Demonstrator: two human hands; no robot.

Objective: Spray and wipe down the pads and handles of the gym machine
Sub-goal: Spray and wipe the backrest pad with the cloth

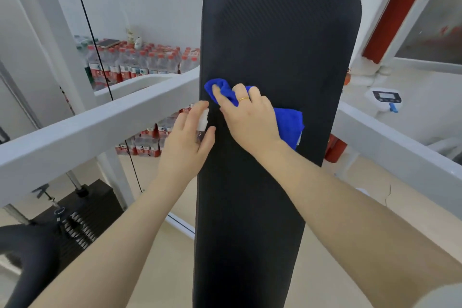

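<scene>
Blue microfibre cloth [287,125] lay bunched under the right hand [250,120], fingers curled into it, pressed against the black back pad [275,32]. Left hand [186,142] gripped a small spray bottle [203,120] beside the pad's left edge.

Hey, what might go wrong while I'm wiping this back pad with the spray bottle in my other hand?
The spray bottle in your left hand sits close to the right hand; an accidental squeeze might wet it instead of the back pad. The bunched blue cloth may miss strips of the pad.
</scene>
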